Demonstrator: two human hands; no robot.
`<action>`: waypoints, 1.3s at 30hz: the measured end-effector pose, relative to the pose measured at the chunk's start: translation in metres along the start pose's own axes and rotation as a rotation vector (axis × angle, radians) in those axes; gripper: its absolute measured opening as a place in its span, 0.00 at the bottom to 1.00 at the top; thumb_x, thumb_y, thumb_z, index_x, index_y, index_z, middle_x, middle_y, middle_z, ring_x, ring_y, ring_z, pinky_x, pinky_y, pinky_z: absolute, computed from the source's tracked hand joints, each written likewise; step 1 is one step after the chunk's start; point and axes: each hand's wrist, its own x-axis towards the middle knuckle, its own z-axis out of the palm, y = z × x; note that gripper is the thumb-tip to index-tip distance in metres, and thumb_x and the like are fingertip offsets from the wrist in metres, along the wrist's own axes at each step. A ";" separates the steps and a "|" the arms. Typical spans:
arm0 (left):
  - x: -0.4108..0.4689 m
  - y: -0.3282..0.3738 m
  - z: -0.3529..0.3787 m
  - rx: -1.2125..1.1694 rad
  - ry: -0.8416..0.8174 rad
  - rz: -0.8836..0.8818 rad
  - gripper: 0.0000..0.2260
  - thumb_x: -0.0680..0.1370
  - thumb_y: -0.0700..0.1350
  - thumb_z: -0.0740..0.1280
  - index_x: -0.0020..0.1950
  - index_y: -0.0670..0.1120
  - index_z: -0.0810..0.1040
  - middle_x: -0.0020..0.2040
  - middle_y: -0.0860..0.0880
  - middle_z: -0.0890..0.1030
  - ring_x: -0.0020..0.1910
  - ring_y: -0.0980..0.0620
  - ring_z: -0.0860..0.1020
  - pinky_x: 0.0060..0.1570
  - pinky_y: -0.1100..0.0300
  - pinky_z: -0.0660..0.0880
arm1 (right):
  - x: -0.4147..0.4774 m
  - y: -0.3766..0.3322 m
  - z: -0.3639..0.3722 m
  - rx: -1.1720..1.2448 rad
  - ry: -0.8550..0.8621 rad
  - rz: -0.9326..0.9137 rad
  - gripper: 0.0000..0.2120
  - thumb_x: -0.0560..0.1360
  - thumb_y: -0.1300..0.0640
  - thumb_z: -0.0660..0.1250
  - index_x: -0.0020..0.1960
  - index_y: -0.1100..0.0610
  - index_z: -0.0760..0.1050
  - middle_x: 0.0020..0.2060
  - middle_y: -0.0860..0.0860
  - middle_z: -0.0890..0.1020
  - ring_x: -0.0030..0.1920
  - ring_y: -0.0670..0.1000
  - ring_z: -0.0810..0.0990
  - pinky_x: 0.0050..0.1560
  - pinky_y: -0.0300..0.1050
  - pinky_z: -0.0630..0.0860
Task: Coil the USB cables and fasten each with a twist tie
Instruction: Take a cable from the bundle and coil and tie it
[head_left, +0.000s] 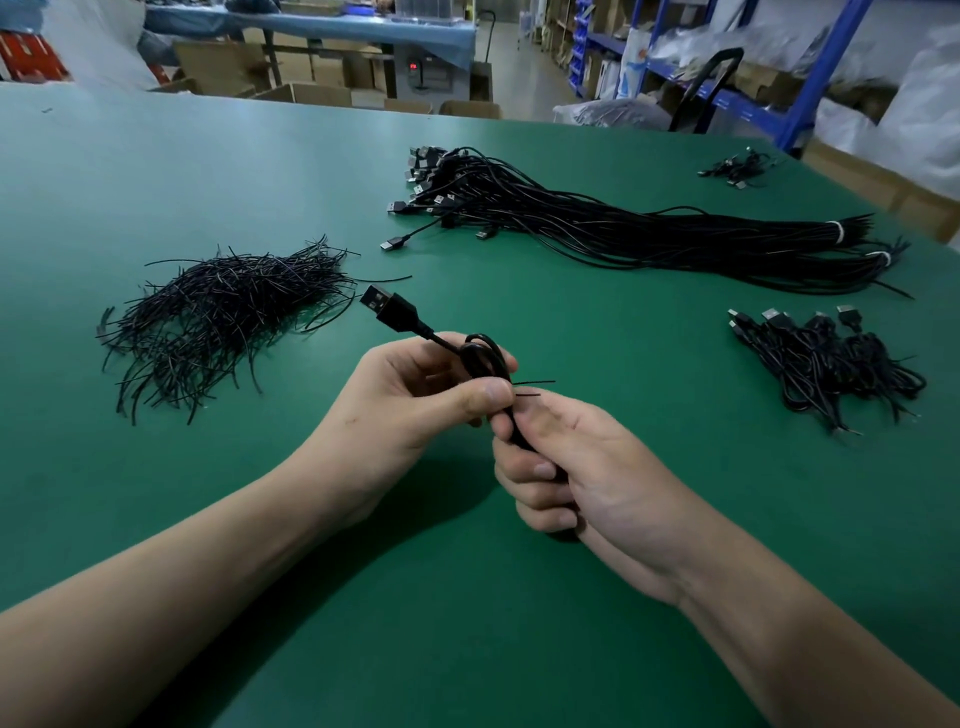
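Over the green table (208, 171), the left hand (415, 395) pinches a coiled USB cable (485, 358) and the right hand (566, 467) grips its lower part. The plug (387, 306) points to 10 o'clock. The ends of a twist tie (535, 384) stick out toward 3 o'clock. From the hands, loose twist ties (218, 317) lie at 9 o'clock, a long cable bundle (623, 234) at 1 o'clock, and coiled cables (826, 364) at 3 o'clock.

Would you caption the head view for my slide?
Left hand and right hand hold a coiled USB cable, twist tie ends protruding.
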 end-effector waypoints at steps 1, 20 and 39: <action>0.000 0.000 0.001 0.000 0.013 -0.006 0.08 0.69 0.42 0.77 0.47 0.49 0.86 0.39 0.50 0.83 0.39 0.54 0.80 0.46 0.62 0.78 | 0.000 0.001 0.001 -0.023 0.026 -0.018 0.14 0.85 0.50 0.55 0.45 0.53 0.71 0.30 0.45 0.63 0.28 0.44 0.56 0.26 0.35 0.56; -0.006 -0.002 0.014 0.032 0.119 0.044 0.08 0.70 0.48 0.74 0.44 0.45 0.86 0.37 0.55 0.84 0.39 0.61 0.80 0.42 0.73 0.72 | 0.005 0.004 0.015 -0.214 0.230 -0.236 0.18 0.85 0.53 0.55 0.39 0.44 0.74 0.26 0.38 0.70 0.24 0.40 0.64 0.25 0.29 0.60; -0.006 0.001 0.014 0.002 0.028 0.045 0.10 0.77 0.45 0.71 0.48 0.38 0.83 0.41 0.49 0.80 0.36 0.51 0.77 0.43 0.59 0.75 | 0.001 -0.003 0.007 -0.354 0.146 -0.204 0.14 0.80 0.45 0.56 0.41 0.42 0.77 0.32 0.48 0.76 0.29 0.47 0.68 0.29 0.42 0.63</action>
